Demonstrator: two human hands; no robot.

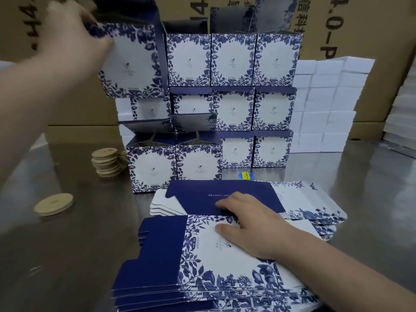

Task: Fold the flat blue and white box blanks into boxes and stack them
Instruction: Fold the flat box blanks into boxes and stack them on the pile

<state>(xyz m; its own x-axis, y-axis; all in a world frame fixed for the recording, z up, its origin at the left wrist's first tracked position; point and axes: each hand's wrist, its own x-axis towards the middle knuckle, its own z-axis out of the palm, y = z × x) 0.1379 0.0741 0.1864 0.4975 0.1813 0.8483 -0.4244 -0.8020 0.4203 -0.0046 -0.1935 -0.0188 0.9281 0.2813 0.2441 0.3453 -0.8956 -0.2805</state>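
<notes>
Left hand (67, 34) grips folded box (132, 61) atop stack (234, 109); right hand (249, 224) flat on blank pile (225, 257). Dozen-odd stacked, many blanks left.

White with blue leaf-and-flower borders and navy flaps on boxes (233, 59); same print and navy on blanks (225, 255). Pale tan on discs (54, 203). Plain white on blocks (326, 122). Brown with black print on cartons (360, 30). Grey on counter (78, 244). Blue and yellow on sticker (245, 176).

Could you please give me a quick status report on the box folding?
Left grip holds folded box at top left of stack. Right grip flat on blanks. Wooden discs beside stack, not blocking.
</notes>
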